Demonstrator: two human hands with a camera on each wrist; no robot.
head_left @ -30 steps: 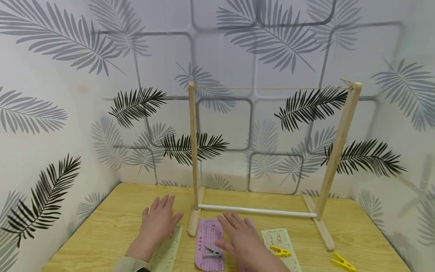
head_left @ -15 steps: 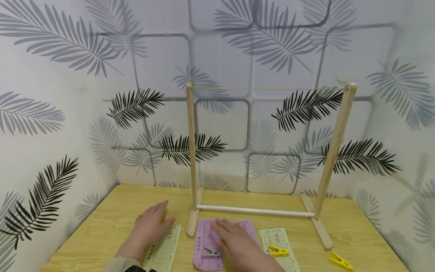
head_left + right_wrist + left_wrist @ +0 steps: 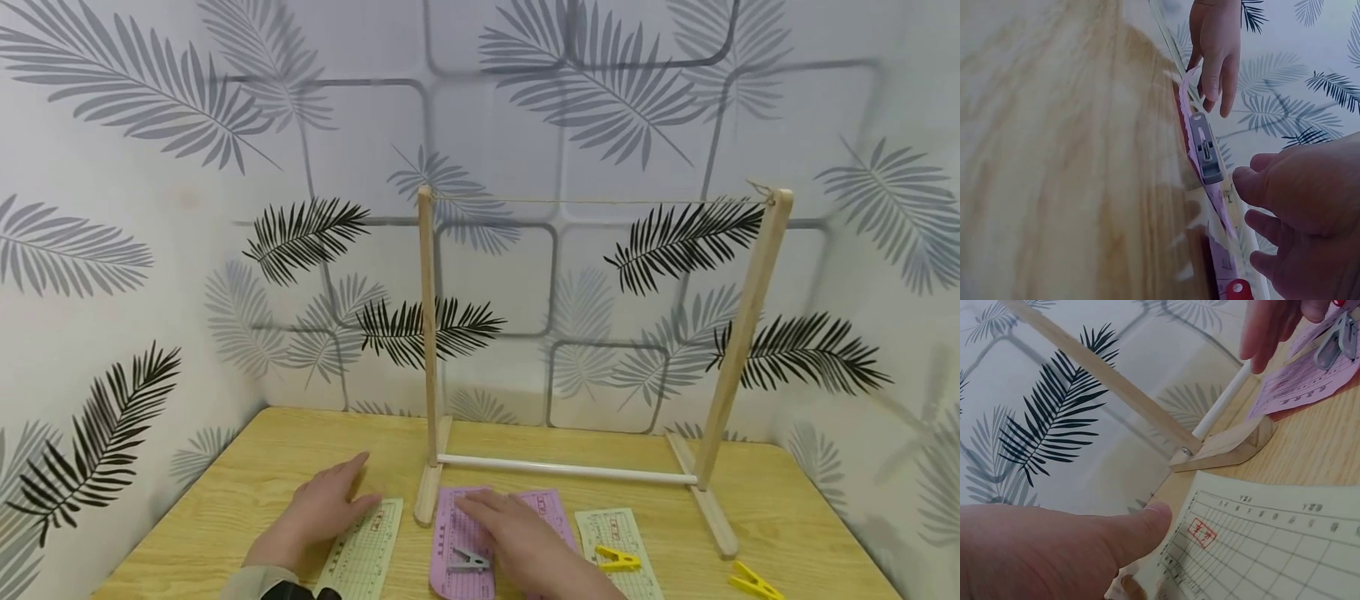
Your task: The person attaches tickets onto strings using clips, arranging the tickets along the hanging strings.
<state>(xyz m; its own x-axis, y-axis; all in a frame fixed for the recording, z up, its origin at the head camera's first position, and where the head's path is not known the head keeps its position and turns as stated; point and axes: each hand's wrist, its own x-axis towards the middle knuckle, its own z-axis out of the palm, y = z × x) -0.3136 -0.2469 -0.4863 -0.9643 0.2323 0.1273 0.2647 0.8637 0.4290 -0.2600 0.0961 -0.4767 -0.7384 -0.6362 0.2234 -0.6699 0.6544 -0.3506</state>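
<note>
Along the near side of the wooden table (image 3: 225, 492), a loose yellow clip (image 3: 761, 587) lies at the far right, and a second yellow clip (image 3: 628, 562) rests on the right-hand green sheet (image 3: 607, 533). Next to that sheet come two purple sheets side by side: a grey clip (image 3: 474, 562) sits on the left purple sheet (image 3: 450, 527), while the right purple sheet (image 3: 551, 510) is partly hidden, with a red clip (image 3: 1239, 289) visible by it from the right wrist. Over the purple pair hangs the right hand (image 3: 517, 542) — fingers loosely bent, nothing in its grasp; whether it touches paper I cannot tell. The left hand (image 3: 318, 508) is at the upper left edge of the left-hand green sheet (image 3: 367, 550), thumb extended and well parted from the fingers, with nothing seen in its hold; contact is again unclear. Just beyond the sheets stands a wooden frame (image 3: 428, 333), its left foot reaching forward between the left-hand green sheet and the left purple sheet. A white rod (image 3: 566, 468) joins the posts low down — a thin cord (image 3: 585, 201) spans their tops. Behind rises a leaf-patterned wall (image 3: 487, 267).
</note>
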